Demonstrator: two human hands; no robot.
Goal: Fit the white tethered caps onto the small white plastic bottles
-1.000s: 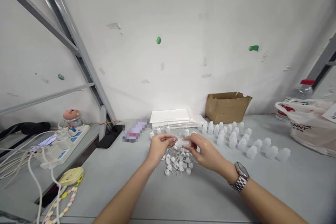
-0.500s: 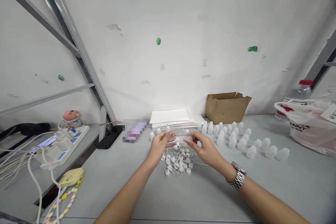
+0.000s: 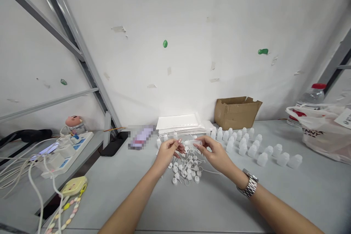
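Observation:
Between thumb and fingers my right hand (image 3: 210, 150) grips a small translucent plastic bottle (image 3: 191, 142), lying level with one end toward the left. My left hand (image 3: 170, 150) is just left of that bottle, apart from it, its thumb and fingers drawn together. Whatever those fingers may hold is too small to make out. Under both hands lies a pile of white plastic caps (image 3: 189, 172), some with rings or strings. Several small bottles (image 3: 242, 148) stand in rough rows to the right. Behind my left hand are a few capped bottles (image 3: 165, 137).
A stack of white flat packs (image 3: 179, 121) and a cardboard box (image 3: 237, 113) sit against the wall. At the right are a plastic bag (image 3: 326, 131) and a red-capped bottle (image 3: 312, 97). A power strip (image 3: 70, 157) with cables and a yellow case (image 3: 74, 185) lie left.
My left hand has drawn slightly away from the bottle's end, and its fingers have curled in. My right hand keeps hold of the bottle almost in place.

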